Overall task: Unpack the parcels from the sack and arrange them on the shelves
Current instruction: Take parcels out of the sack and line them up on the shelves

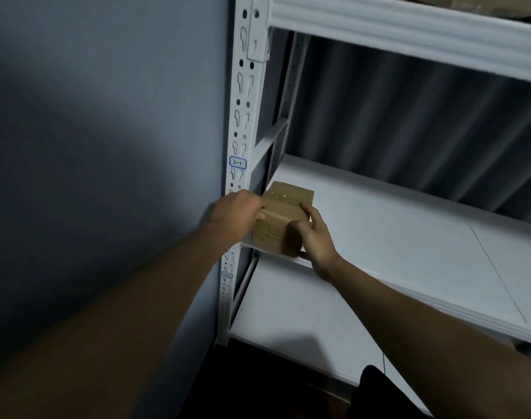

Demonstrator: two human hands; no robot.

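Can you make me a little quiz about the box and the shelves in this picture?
1. True or false: both hands hold the cardboard parcel.
2. Where is the parcel? A) at the left end of the middle shelf B) on the floor C) on the top shelf
3. What is written on the label on the upright post?

Key: 1 true, left hand and right hand grip its sides. 2 A. 3 "2-1".
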